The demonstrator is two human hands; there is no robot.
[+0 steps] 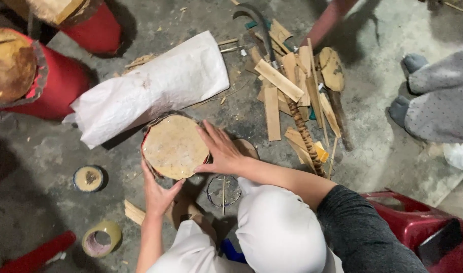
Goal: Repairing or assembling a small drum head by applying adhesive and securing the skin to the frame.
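Both hands are on the round drum (175,146), which stands on the concrete floor (49,151) between the knees: the left hand (158,194) cups its near rim with fingers curled on it, and the right hand (222,150) presses its right edge, fingers spread flat. Just behind lies a white sack (155,86) (its contents hidden), with wood scraps (292,91) to the right. 2 tape rolls (101,237) sit at left, possibly 1 nearly used up.
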